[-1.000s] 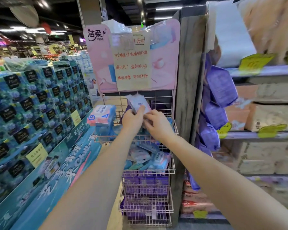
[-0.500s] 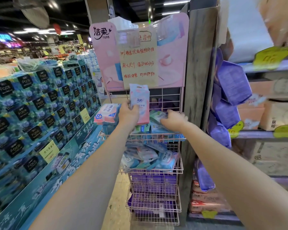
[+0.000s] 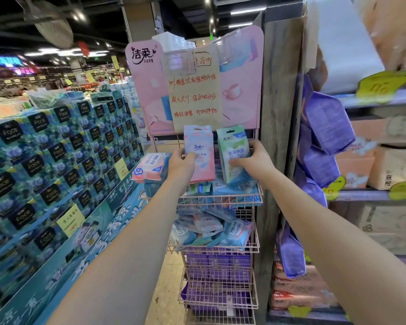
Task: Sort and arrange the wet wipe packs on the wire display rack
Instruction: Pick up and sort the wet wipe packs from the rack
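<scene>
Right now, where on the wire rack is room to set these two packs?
Top basket: seems room at the back, behind the pink pack and green pack, between the 999 pack and the wooden post. Its front is covered by blue packs. Second basket is heaped full.

So the person's got both hands up at the top basket of the wire rack (image 3: 220,198). The left hand (image 3: 182,164) grips a pink pack (image 3: 201,156) upright. The right hand (image 3: 251,160) pinches a green-and-white pack (image 3: 233,153) upright just beside it, at its 3 o'clock. Blue packs (image 3: 239,193) lie in the basket under both. At the pink pack's 9 o'clock, a pink-and-white pack (image 3: 148,167) pokes out over the rim. At 6 o'clock, the next basket holds a messy heap of packs (image 3: 234,233), with purple packs (image 3: 218,261) below that.
</scene>
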Tool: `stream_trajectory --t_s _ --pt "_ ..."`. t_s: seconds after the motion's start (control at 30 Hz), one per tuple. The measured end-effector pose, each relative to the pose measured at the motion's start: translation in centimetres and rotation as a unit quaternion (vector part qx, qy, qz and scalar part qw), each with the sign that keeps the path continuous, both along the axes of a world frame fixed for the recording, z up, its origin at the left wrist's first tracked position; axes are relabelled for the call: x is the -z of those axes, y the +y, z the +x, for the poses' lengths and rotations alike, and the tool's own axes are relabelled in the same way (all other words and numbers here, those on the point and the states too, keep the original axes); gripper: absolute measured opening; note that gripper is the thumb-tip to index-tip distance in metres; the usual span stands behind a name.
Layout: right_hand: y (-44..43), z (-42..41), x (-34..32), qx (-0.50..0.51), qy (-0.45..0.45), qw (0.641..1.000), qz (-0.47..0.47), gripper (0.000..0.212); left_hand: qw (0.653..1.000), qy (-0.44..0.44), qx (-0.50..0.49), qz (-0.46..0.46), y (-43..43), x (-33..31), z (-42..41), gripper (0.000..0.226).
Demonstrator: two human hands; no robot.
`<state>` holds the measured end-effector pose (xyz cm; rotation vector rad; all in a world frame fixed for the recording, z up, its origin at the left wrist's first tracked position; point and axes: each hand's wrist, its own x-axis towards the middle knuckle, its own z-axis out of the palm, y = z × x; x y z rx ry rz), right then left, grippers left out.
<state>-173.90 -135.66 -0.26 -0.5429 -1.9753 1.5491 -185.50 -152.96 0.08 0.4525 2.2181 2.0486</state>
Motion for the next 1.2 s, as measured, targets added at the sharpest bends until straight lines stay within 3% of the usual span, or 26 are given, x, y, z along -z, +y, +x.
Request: stream_trajectory --t_s 0.23,0.33,0.43,0.53,0.63,0.77,0.97,1.2 --pt "-0.7 -1.6 1.0 0.012 0.026 0.999 -0.043 0.062 1.000 -0.013 0.018 -0.007 0.8 0.2 0.4 0.021" --pt "-0.6 -1.8 1.2 0.022 0.044 0.997 -0.053 0.050 1.000 -0.020 0.003 0.011 0.3 0.9 -0.2 0.024" --pt "-0.6 -1.8 0.8 0.016 0.054 0.997 -0.048 0.040 1.000 -0.025 -0.005 0.018 0.0 1.5 -1.1 0.007" --pt "-0.9 -1.8 0.5 -0.004 0.058 0.997 -0.051 0.036 1.000 -0.027 0.002 0.016 -0.1 1.5 -1.1 0.011" --pt "-0.9 -1.9 0.7 -0.002 0.063 0.995 -0.072 0.034 0.999 -0.027 0.033 0.007 0.0 1.2 -0.7 0.031" --pt "-1.0 -2.0 0.8 -0.009 0.084 0.993 -0.083 0.033 0.997 -0.035 0.064 0.028 0.2 1.4 -0.6 0.077" --pt "-0.8 -2.0 -0.3 -0.021 0.095 0.993 -0.072 0.037 0.996 -0.017 0.054 0.062 0.7 1.7 -0.7 0.069" --pt "-0.6 -2.1 -0.3 0.004 0.149 0.984 -0.100 0.040 0.998 -0.014 0.048 0.035 1.5 2.2 -0.8 0.094"
